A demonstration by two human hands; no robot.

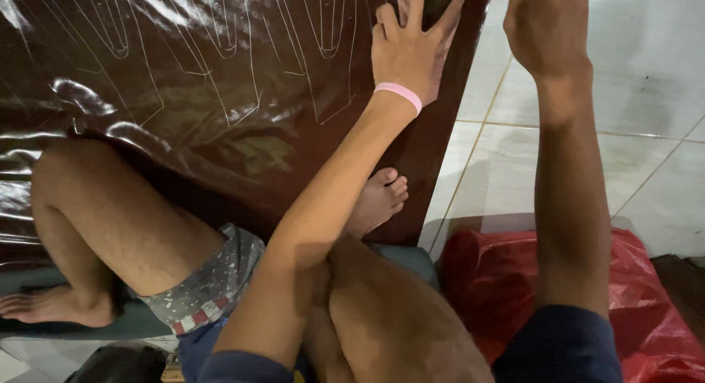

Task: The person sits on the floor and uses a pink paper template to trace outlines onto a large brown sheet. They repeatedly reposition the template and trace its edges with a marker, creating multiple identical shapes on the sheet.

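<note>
The left hand [407, 49] is pressed flat, fingers spread, on a pale template [440, 60] laid over a glossy dark brown sheet [220, 96] spread on the tiled floor [646, 96]. The template is mostly covered by the hand and cut off at the top edge. The right hand [547, 27] is raised over the tiles; its fingers are cropped out, so whether anything is held cannot be told. White traced outlines [242, 52] are seen on the sheet. A red plastic bag [653, 309] is partly hidden beneath the right arm.
</note>
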